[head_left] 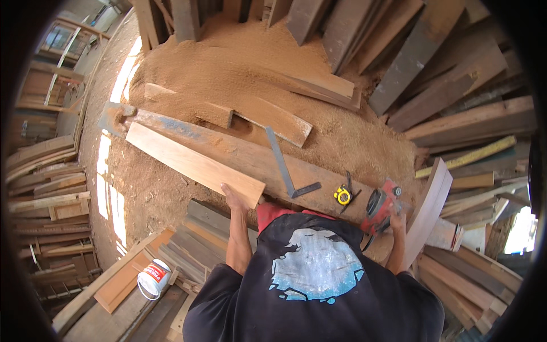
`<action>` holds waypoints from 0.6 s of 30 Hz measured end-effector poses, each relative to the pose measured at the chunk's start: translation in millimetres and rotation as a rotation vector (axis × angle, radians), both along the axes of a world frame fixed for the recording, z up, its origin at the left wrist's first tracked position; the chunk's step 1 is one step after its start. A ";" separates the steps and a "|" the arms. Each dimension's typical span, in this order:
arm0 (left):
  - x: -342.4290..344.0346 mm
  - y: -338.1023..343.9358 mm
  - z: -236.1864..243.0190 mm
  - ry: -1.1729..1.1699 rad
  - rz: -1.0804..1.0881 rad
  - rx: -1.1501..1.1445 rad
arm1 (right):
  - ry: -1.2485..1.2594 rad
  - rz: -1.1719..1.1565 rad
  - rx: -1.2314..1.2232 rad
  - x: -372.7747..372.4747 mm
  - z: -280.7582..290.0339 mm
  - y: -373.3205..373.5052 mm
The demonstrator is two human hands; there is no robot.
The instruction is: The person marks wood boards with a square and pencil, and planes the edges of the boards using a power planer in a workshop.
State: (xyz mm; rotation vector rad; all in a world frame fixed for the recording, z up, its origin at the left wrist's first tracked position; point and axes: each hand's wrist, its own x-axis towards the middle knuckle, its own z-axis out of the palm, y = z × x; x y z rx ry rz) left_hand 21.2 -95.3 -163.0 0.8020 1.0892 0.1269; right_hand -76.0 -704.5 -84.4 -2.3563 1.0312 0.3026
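A smooth pale board point(188, 162) lies slantwise along the left part of a long, dusty workbench plank point(245, 151). My left hand point(232, 196) grips the near edge of this board close to its right end, thumb on the top face and fingers hidden below. On the right, my right hand point(397, 216) is closed round the handle of a red and black electric planer point(380, 206), which rests on the bench. Between my hands lie a metal try square point(279, 162) and a yellow and black tape measure point(343, 195).
Sawdust point(216, 62) is heaped beyond the bench, with offcuts point(279, 119) on it. Timber planks point(421, 51) lean at the far right. An upright board point(430, 205) stands beside the planer. Stacked boards and a white bucket point(154, 277) are at lower left.
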 end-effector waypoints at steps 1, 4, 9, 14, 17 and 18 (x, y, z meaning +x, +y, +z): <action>-3.5 1.8 -2.7 0.023 -0.005 0.035 | 0.128 0.271 -0.411 15.9 6.8 -4.1; -25.5 3.4 -6.8 0.118 -0.022 0.149 | 0.128 0.355 -0.467 96.1 20.4 -0.7; -39.7 -53.2 14.6 0.226 -0.051 0.327 | -0.100 1.237 -0.296 229.0 24.3 161.4; -41.6 -76.5 -10.2 0.156 -0.017 0.218 | 0.386 1.125 0.585 203.9 27.1 370.3; -11.2 -67.7 -1.1 0.127 0.022 0.272 | 0.104 1.173 0.757 180.3 -54.5 402.9; -3.6 -59.9 3.5 0.163 -0.008 0.285 | 0.087 1.063 0.834 180.1 -61.9 411.7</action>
